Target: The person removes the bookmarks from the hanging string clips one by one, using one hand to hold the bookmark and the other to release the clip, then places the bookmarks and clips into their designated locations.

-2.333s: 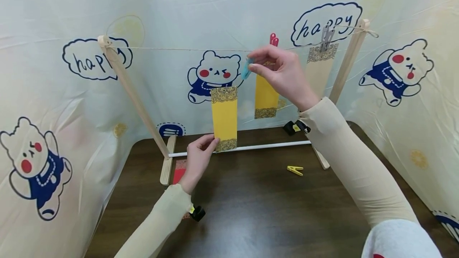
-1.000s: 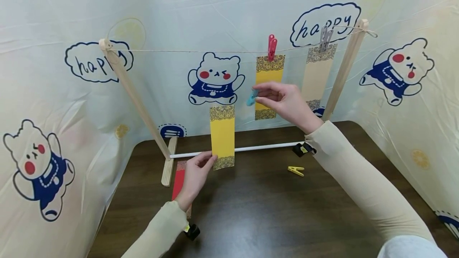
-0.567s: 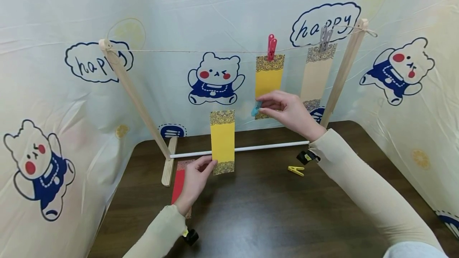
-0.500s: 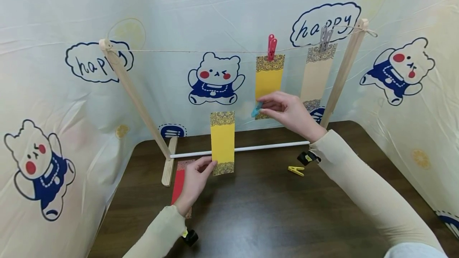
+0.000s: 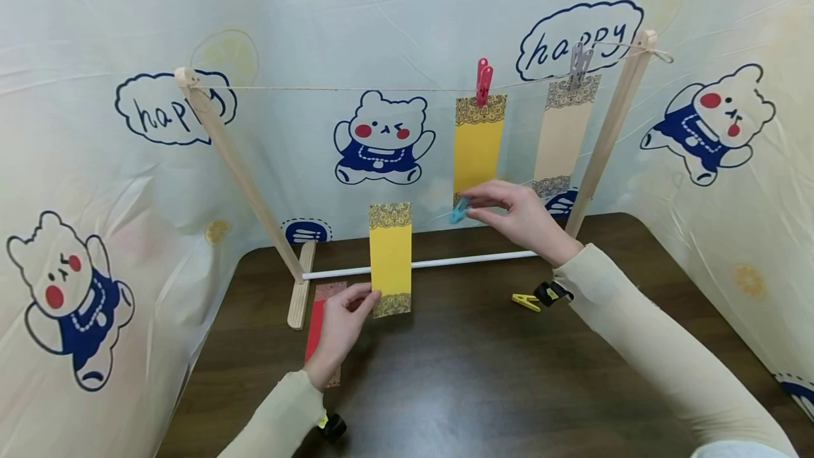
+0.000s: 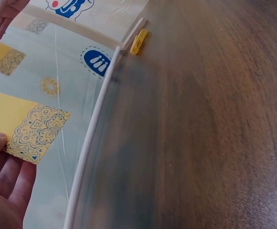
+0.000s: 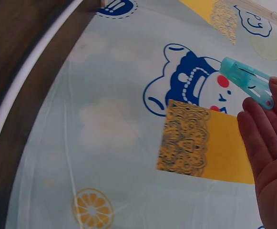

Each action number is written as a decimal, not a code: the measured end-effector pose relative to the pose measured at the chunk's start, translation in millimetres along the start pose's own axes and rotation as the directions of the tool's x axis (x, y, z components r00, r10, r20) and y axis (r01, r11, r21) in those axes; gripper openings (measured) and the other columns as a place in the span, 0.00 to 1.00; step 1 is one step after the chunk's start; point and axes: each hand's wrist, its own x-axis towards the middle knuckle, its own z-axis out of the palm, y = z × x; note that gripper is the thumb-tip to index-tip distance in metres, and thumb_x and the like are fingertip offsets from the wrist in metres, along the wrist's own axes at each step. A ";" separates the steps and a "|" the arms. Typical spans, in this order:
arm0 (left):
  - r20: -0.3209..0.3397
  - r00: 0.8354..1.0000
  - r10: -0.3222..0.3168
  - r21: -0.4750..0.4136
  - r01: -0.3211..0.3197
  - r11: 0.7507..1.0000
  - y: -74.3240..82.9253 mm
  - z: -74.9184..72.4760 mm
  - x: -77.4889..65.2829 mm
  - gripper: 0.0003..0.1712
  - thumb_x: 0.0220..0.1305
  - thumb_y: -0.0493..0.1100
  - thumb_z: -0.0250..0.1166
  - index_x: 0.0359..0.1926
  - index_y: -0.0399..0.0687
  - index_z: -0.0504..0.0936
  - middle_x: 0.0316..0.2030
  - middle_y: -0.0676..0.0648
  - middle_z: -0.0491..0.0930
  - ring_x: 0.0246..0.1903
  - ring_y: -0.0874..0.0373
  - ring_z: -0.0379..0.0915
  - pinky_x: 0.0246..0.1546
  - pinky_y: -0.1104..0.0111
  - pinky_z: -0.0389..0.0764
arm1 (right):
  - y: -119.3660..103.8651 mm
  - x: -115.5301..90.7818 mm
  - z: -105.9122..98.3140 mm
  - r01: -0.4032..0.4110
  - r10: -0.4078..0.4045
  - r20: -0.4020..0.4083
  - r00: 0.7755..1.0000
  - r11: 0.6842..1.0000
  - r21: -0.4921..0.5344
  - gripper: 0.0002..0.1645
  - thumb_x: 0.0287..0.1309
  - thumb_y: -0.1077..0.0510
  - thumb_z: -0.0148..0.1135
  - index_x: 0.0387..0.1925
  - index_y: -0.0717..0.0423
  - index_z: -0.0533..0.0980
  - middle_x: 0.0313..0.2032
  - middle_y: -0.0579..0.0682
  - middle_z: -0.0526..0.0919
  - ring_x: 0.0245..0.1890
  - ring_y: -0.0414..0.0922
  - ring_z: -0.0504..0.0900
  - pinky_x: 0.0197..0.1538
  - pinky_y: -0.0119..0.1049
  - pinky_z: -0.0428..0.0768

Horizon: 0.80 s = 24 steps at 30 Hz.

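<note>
My left hand (image 5: 343,320) pinches a yellow paper strip (image 5: 391,253) with dark lace-patterned ends by its lower left edge, holding it upright in front of the white rod. In the left wrist view thumb and fingers grip the strip's patterned end (image 6: 38,133). My right hand (image 5: 518,214) pinches a light-blue clothespin (image 5: 458,210) between thumb and fingers, low in front of a hanging yellow strip (image 5: 477,150). A red clothespin (image 5: 484,83) clips that strip to the string (image 5: 331,89). To its right a beige strip (image 5: 559,136) hangs from grey clothespins (image 5: 580,66).
Wooden posts (image 5: 238,172) carry the string, and a white rod (image 5: 470,260) joins their bases. A red strip (image 5: 316,327) lies on the dark table (image 5: 445,387), partly behind my left hand. A yellow clothespin (image 5: 525,302) lies right of centre. A printed curtain stands behind.
My right hand has come down from string height with the light-blue clothespin, baring the hanging yellow strip. My left hand has lowered the held yellow strip, which stays upright.
</note>
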 end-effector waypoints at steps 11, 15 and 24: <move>0.011 0.999 -0.032 -0.003 0.032 0.999 -5.7 -5.1 -6.6 0.07 0.67 0.37 0.72 0.44 0.40 0.90 0.37 0.43 0.90 0.34 0.59 0.83 0.36 0.74 0.83 | 9.4 -12.6 5.3 -0.070 0.070 0.047 0.996 0.998 -0.003 0.21 0.67 0.60 0.70 0.60 0.57 0.81 0.53 0.52 0.87 0.51 0.47 0.88 0.58 0.52 0.83; 0.009 1.000 -0.025 0.009 0.025 1.000 -8.6 -6.7 -9.4 0.07 0.67 0.37 0.72 0.44 0.38 0.90 0.37 0.42 0.89 0.34 0.59 0.83 0.36 0.74 0.83 | 14.3 -20.5 8.6 -0.027 0.030 0.046 0.998 0.997 -0.075 0.23 0.67 0.60 0.70 0.62 0.55 0.81 0.51 0.51 0.87 0.49 0.47 0.88 0.53 0.53 0.85; 0.009 0.998 -0.060 0.022 0.060 0.998 -13.9 -10.1 -15.5 0.07 0.66 0.36 0.72 0.44 0.37 0.90 0.37 0.41 0.89 0.33 0.60 0.84 0.36 0.74 0.83 | 28.9 -32.4 18.5 -0.033 0.037 0.069 0.997 0.998 -0.062 0.20 0.65 0.65 0.71 0.58 0.56 0.82 0.50 0.52 0.87 0.48 0.47 0.88 0.56 0.54 0.84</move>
